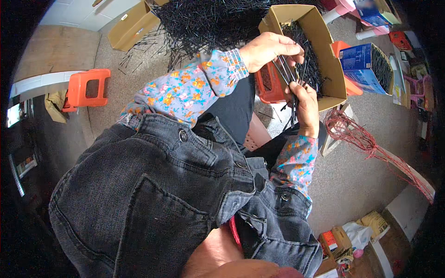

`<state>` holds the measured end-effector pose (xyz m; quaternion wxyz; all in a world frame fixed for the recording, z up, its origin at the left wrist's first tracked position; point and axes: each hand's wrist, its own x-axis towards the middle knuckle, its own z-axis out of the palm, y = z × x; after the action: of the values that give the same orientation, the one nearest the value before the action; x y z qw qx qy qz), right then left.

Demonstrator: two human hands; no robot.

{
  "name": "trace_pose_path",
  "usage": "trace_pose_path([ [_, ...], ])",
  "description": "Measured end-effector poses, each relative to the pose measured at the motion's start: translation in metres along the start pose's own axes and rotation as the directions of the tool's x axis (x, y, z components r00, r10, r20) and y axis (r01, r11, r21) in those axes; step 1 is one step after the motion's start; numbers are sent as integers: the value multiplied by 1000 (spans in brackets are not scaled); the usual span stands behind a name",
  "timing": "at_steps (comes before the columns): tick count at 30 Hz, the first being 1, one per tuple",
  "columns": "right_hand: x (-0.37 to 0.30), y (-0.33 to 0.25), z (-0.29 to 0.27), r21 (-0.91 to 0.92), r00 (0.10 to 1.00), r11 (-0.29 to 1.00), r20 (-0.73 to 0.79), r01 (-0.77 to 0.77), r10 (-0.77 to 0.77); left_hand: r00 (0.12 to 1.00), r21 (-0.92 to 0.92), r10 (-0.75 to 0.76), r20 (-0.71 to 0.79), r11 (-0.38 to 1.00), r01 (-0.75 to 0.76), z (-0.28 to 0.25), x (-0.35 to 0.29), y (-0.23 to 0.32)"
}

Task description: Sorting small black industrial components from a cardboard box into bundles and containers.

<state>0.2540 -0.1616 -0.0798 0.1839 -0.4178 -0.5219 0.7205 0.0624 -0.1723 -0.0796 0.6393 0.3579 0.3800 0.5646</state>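
Several thin black strips point(286, 69) stretch between my two hands, just in front of an open cardboard box point(321, 30). My left hand point(269, 50) is closed, with thumb and fingers pinching the strips near their upper ends. Below it and to the right, my right hand point(304, 104) is wrapped round a small bunch of the same strips, whose lower ends hang beneath the fingers. More black strips point(313, 65) lie loose inside the box, partly hidden by my hands. What exact kind of strip they are is too fine to make out.
Beyond my left arm spreads a large heap of black strips point(204, 28), some scattered by a tipped cardboard box point(130, 30). An orange stool point(85, 90) stands left. To the right are a blue box point(359, 69) of strips and a tangle of red wires point(354, 132).
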Motion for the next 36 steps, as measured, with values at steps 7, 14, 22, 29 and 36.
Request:
trace_pose_path([
  [7,1,-2,3,-107,1000,994,-13,13,-14,998,266,-45,36,963,34,4,-3,5],
  [14,-2,0,2,-61,999,998,-8,35,-35,994,22,-12,105,1000,10,-2,3,3],
  [22,-1,-3,6,-124,999,992,-26,36,-39,992,455,16,124,888,-71,0,-1,3],
  [29,0,4,2,-106,997,991,-5,77,-78,969,542,75,234,818,-194,0,1,3],
  [36,-5,7,-8,-8,991,998,-118,61,-61,978,-230,88,-187,964,-131,-23,10,13],
])
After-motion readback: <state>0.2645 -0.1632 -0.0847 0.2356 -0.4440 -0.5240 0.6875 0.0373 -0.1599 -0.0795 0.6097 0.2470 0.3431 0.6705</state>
